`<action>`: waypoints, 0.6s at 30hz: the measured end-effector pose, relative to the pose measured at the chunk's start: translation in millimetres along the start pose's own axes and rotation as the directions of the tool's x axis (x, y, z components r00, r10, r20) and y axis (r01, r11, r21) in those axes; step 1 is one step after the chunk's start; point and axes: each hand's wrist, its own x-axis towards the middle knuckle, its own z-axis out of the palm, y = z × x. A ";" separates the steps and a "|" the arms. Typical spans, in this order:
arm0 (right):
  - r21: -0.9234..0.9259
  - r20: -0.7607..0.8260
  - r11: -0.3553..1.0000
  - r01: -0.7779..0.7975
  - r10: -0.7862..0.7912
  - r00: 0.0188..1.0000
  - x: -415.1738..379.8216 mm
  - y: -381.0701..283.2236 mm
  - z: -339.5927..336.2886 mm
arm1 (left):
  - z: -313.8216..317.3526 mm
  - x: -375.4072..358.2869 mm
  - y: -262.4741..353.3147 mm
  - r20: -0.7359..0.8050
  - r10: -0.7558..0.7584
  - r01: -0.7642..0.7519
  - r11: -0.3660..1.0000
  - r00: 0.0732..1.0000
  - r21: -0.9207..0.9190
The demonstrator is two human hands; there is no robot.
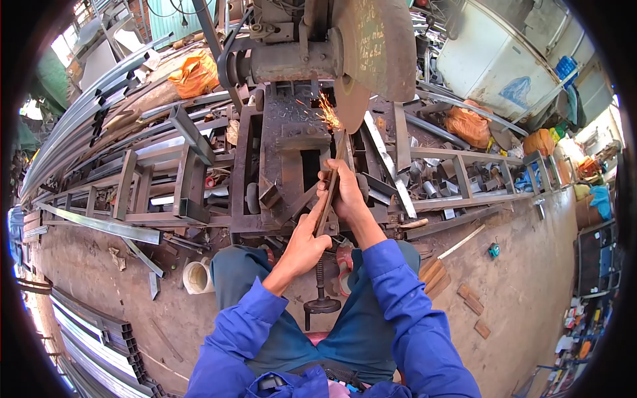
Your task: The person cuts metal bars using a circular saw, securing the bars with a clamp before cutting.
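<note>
A narrow, dark metal bar (326, 211) points away from me, its far end at the edge of the abrasive disc (353, 109) of a cut-off saw. Orange sparks (328, 114) spray up and to the left from the contact. My right hand (350, 198) is closed around the bar nearer the disc. Closer to my body, my left hand (302, 249) grips the bar's near part, its fingers along the left side. The saw's rusty guard (381, 50) covers the upper disc. Under my hands lies the machine's worn steel bed (282, 132).
A vise handwheel (322, 305) hangs between my knees. Welded steel frames (126, 186) and scrap lie on both sides. On the floor are a white bucket (198, 276), wood pieces (470, 298) and a tape measure (494, 250). Stacked steel channels (99, 338) lie at lower left.
</note>
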 end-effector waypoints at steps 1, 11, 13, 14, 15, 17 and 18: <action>0.015 -0.007 1.000 0.000 0.000 1.000 1.5 1.9 -0.6 | -0.9 0.0 -1.7 -0.003 0.011 -0.011 1.000 1.000 0.028; 0.049 -0.024 0.995 -0.088 0.089 0.996 -5.1 -3.0 18.3 | -10.3 -9.9 13.7 -0.170 -0.059 0.099 0.966 0.984 0.237; 0.049 -0.012 0.993 -0.103 0.104 0.995 -0.9 -0.4 18.5 | -10.5 -11.6 14.3 -0.229 -0.034 0.092 0.965 0.973 0.245; 0.049 0.024 0.996 -0.076 0.075 0.997 -0.1 1.6 19.8 | -9.9 -12.3 16.4 -0.229 -0.032 0.090 0.964 0.973 0.248; 0.052 0.062 0.997 -0.049 0.046 0.997 0.8 3.1 20.8 | -9.1 -13.4 19.0 -0.237 -0.039 0.105 0.956 0.971 0.272; 0.052 0.070 0.998 -0.039 0.036 0.997 3.5 2.7 22.5 | -9.9 -12.2 11.3 -0.247 -0.045 0.121 0.946 0.968 0.301; 0.087 0.099 0.995 -0.046 0.038 0.994 4.4 1.4 22.7 | -11.5 -7.7 -3.5 -0.260 -0.001 0.050 0.982 0.966 0.182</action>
